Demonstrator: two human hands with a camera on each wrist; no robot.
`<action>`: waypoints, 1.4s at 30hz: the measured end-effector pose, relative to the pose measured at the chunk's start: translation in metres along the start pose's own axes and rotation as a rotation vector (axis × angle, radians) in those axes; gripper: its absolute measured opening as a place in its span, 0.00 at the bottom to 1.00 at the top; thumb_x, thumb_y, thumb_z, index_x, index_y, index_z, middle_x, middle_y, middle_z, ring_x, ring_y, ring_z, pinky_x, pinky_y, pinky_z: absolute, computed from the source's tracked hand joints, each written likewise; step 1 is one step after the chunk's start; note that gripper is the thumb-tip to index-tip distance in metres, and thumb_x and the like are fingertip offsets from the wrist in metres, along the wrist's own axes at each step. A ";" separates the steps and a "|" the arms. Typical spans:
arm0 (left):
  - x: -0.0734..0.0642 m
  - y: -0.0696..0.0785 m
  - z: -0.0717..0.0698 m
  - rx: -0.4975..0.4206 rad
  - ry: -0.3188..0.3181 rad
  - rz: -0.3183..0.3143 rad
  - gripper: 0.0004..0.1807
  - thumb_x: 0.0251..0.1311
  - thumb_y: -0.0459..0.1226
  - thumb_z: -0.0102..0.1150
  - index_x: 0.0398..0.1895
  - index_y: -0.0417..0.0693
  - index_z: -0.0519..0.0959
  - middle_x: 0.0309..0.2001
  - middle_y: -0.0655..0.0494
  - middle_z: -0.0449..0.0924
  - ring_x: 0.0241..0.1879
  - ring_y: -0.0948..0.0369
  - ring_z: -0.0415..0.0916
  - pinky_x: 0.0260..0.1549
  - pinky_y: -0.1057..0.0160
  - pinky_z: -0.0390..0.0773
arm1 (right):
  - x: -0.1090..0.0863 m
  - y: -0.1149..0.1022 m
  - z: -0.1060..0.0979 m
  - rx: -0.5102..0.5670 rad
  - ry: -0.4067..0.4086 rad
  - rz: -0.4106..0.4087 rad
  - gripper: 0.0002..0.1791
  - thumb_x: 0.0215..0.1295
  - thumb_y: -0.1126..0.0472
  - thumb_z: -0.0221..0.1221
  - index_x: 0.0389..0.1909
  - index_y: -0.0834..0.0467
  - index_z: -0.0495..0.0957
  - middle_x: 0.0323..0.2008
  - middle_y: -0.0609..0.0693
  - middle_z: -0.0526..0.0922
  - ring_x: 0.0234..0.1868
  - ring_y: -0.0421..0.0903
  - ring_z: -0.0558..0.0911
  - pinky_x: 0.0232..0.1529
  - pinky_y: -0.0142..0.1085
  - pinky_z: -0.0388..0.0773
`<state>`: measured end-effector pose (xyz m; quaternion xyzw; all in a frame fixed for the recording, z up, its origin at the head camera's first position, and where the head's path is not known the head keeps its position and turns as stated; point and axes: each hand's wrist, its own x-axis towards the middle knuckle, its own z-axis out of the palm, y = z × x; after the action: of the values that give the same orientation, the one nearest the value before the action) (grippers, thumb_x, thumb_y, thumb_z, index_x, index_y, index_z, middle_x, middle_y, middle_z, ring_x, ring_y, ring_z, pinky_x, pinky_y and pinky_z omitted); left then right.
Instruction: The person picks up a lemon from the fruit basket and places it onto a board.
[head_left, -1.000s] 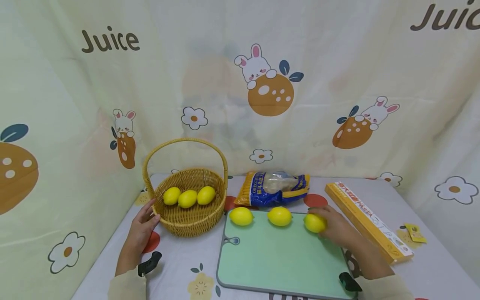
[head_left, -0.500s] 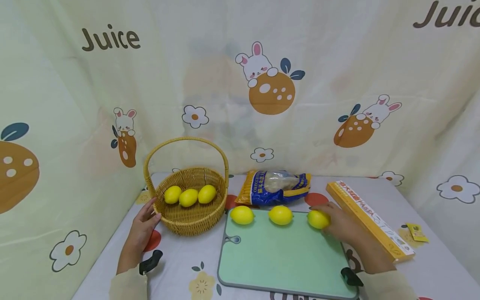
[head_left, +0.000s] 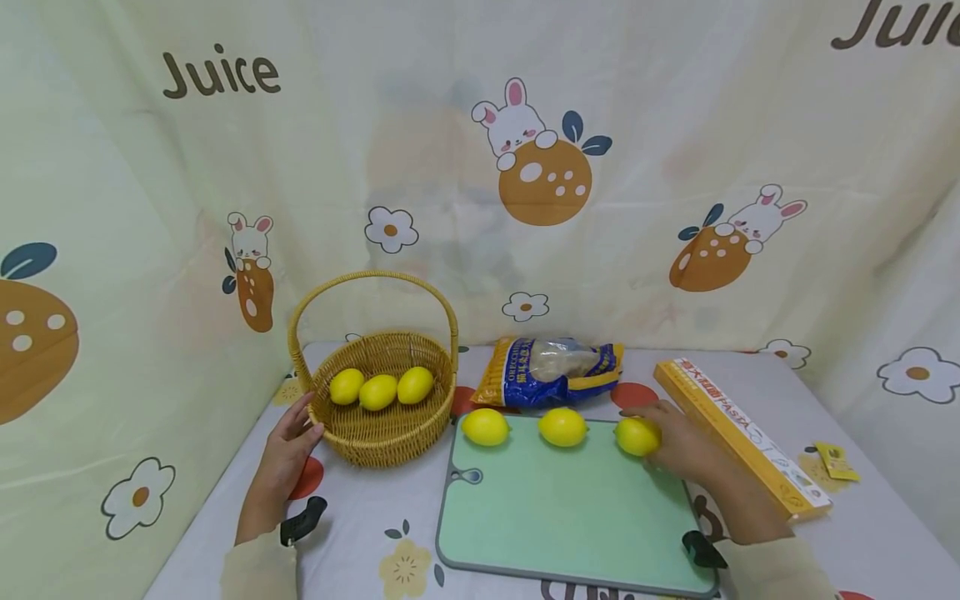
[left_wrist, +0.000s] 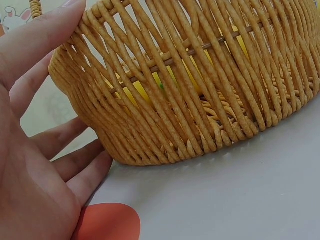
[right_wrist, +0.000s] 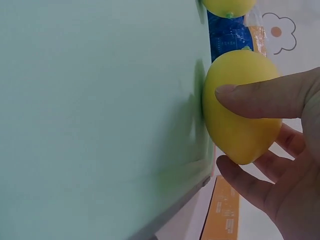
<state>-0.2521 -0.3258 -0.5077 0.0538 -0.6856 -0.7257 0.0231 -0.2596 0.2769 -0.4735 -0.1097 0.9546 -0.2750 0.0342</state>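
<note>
My left hand [head_left: 288,446] rests against the left side of a woven wicker basket [head_left: 390,446]. In the left wrist view its thumb lies at the rim of the basket [left_wrist: 200,100], and the fairly straight fingers touch the outer wall. Three yellow lemons [head_left: 378,392] lie inside. My right hand [head_left: 686,442] holds another lemon [head_left: 636,436] at the far right corner of a green cutting board [head_left: 570,508]. In the right wrist view the thumb presses that lemon [right_wrist: 240,135], with fingers around its other side. Two more lemons, a left one [head_left: 486,427] and a middle one [head_left: 563,427], sit along the board's far edge.
Behind the board lies a blue and orange pasta bag [head_left: 555,372]. A long orange pasta box [head_left: 738,437] is beside my right forearm, with a small yellow packet [head_left: 836,461] farther right. A printed curtain [head_left: 442,167] hangs behind the table.
My right hand has shifted the lemon slightly back and to the right at the board's far edge. The left hand keeps its place against the basket. The camera view has tilted slightly.
</note>
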 end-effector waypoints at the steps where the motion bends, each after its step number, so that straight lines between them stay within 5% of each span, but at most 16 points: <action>1: 0.000 0.000 0.000 0.002 0.001 -0.001 0.38 0.67 0.37 0.58 0.77 0.60 0.54 0.75 0.48 0.49 0.72 0.50 0.47 0.68 0.51 0.53 | 0.000 -0.001 -0.001 -0.003 -0.001 -0.003 0.39 0.46 0.72 0.71 0.64 0.53 0.73 0.60 0.59 0.68 0.54 0.61 0.70 0.56 0.66 0.65; 25: -0.002 0.001 -0.003 0.051 0.012 -0.013 0.38 0.66 0.40 0.59 0.76 0.64 0.55 0.76 0.49 0.48 0.73 0.50 0.46 0.68 0.48 0.53 | 0.014 -0.034 -0.019 -0.145 -0.039 -0.076 0.32 0.50 0.67 0.72 0.60 0.56 0.77 0.61 0.63 0.70 0.53 0.61 0.73 0.51 0.59 0.73; 42: -0.001 0.002 -0.001 0.012 -0.010 0.014 0.37 0.68 0.36 0.57 0.76 0.60 0.55 0.76 0.48 0.48 0.72 0.51 0.48 0.67 0.51 0.54 | 0.046 -0.101 -0.018 -0.173 -0.113 -0.219 0.31 0.57 0.67 0.68 0.63 0.53 0.75 0.65 0.59 0.66 0.62 0.62 0.67 0.55 0.58 0.72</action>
<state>-0.2510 -0.3265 -0.5060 0.0455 -0.6904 -0.7216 0.0243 -0.2870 0.1928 -0.4045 -0.2311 0.9535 -0.1874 0.0481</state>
